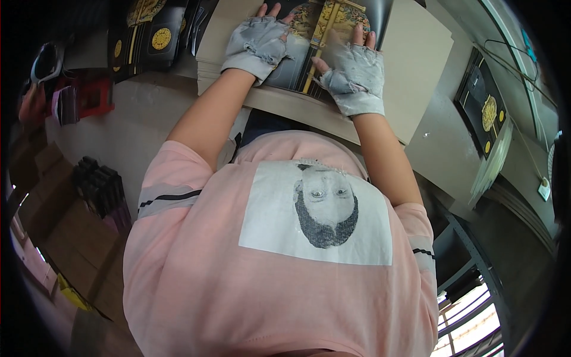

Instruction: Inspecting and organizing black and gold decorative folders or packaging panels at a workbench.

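Note:
A black printed sheet [292,71] with gold and coloured ornament lies in front of me on a thick stack of grey-beige boards [416,65]. My left hand [257,44], in a worn grey fingerless glove, rests on the sheet's left side with its fingers spread. On the right part of the sheet lies my right hand [355,74], gloved the same way, its thumb stretched toward the gold band in the middle. Neither hand grips anything. The far edge of the sheet is cut off by the top of the view.
More black-and-gold printed pieces [172,38] are piled at the far left, near a red container [98,97]. At the right, a similar black piece [480,104] lies by a loose cable [511,65]. Cardboard [77,229] and black bundled items [98,184] stand low on the left.

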Tool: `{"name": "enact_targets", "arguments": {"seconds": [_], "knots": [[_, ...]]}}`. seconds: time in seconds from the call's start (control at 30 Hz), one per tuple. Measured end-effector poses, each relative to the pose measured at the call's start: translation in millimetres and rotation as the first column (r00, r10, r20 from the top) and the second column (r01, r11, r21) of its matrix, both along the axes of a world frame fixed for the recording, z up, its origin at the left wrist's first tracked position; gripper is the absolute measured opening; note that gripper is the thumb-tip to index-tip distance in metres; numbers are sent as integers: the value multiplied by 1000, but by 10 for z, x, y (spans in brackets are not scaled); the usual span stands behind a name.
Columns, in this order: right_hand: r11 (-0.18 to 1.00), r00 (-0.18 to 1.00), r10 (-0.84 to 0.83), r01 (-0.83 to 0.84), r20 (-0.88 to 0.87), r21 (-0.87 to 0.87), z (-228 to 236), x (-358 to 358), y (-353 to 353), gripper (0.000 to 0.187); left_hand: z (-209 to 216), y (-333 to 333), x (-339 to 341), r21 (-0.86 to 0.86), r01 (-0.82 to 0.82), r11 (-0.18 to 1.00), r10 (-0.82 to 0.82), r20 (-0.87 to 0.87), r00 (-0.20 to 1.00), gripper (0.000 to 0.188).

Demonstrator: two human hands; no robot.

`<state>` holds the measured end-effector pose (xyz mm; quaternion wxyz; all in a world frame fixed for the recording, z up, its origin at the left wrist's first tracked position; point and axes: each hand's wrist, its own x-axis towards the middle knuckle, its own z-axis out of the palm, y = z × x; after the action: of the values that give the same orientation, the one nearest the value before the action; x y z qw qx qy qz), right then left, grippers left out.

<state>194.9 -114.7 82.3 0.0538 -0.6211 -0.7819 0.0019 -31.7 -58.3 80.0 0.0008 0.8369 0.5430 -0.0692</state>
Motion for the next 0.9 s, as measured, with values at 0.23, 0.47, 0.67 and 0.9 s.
{"name": "enact_targets", "arguments": {"seconds": [0.23,0.47,0.67,0.9], "knots": [[995,998,43,-39,46,-87,-85,52,29,76,-59,-45,-21,72,-79,994,63,208,976,59],[993,990,84,-73,117,-95,12,31,33,77,-636,677,427,-79,-243,967,223,728,649,40],[988,983,102,-83,150,-128,55,18,7,73,-1129,946,652,-28,-292,956,252,592,765,36],[965,968,198,-166,155,-202,46,-157,-289,67,-1148,930,658,14,-285,959,225,576,786,31]]}}
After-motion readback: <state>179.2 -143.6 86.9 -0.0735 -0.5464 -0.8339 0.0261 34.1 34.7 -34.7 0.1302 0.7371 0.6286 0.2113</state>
